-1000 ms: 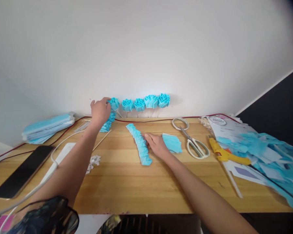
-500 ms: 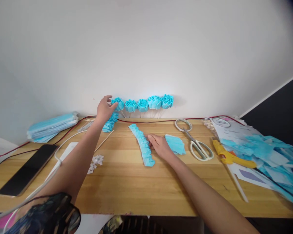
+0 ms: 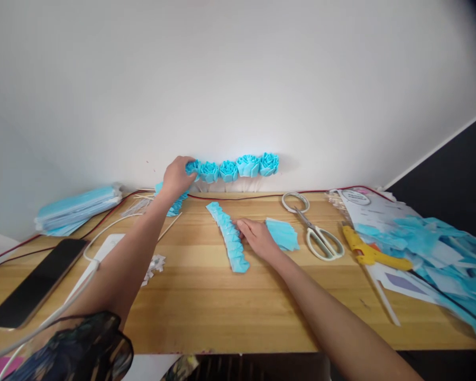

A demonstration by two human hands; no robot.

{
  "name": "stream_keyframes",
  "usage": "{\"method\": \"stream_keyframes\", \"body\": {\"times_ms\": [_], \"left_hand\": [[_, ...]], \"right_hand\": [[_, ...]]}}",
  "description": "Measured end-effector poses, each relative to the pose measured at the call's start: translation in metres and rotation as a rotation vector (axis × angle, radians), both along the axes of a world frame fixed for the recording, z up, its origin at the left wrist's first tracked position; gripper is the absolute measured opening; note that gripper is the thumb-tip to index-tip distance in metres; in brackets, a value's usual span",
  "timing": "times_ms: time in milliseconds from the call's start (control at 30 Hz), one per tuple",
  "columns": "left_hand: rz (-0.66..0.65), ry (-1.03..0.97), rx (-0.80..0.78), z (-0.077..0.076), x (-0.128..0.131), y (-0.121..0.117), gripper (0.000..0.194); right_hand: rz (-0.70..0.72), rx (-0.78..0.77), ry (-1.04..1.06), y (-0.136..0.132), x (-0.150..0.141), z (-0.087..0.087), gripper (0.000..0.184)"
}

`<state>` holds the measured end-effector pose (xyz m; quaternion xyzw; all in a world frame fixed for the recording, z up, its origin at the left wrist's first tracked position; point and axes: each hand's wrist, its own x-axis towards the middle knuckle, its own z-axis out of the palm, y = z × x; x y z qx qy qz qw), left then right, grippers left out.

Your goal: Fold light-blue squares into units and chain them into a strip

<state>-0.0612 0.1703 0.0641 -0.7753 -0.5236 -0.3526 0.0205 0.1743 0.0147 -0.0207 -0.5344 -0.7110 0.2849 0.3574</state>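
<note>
Pale wall backs the wooden table point(image 3: 190, 312). Against it, the left hand point(image 3: 178, 177) curls around the leftmost ruffled blue flower point(image 3: 197, 167), bloom up, stem slanting down-right. Right hand point(image 3: 256, 238) sits at a pleated blue strip point(image 3: 229, 236), its length running far-left to near-right; whether either grips, I can't tell.

Left arm point(image 3: 130, 270) stretches towards 1 o'clock, left hand point(image 3: 178, 177) cupped towards 3; right arm point(image 3: 321, 307) slants towards 10 o'clock, right hand point(image 3: 257, 236) (the lower one) gently bent.

leftmost flower point(image 3: 195, 168): partly behind left fingers point(image 3: 187, 159) | blue scraps point(image 3: 452, 270): cropped right
</note>
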Motion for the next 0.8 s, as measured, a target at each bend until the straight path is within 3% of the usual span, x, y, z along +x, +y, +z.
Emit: {"method": "stream_keyframes", "body": {"times_ms": [300, 467, 533, 633, 700, 800], "left_hand": [[-0.065, -0.069, 0.036, -0.003, -0.003, 0.000, 0.051], [0.012, -0.395, 0.167, -0.003, 0.001, -0.055, 0.038], [-0.083, -0.437, 0.096, -0.009, 0.010, -0.087, 0.028], [-0.261, -0.434, -0.142, -0.025, 0.025, -0.128, 0.022], [-0.351, -0.430, -0.300, -0.038, 0.032, -0.145, 0.022], [-0.393, -0.461, -0.416, -0.054, 0.035, -0.154, 0.020]], "right_hand": [[-0.001, -0.001, 0.012, 0.000, 0.001, -0.001, 0.044], [-0.012, -0.007, 0.004, 0.000, 0.001, -0.003, 0.044], [-0.016, -0.005, 0.005, 0.001, 0.001, -0.003, 0.044], [-0.011, -0.002, 0.010, 0.000, 0.000, -0.002, 0.045], [-0.007, -0.008, 0.003, -0.001, 0.000, 0.000, 0.046], [-0.004, -0.010, 0.003, -0.001, 0.000, 0.000, 0.048]]}}
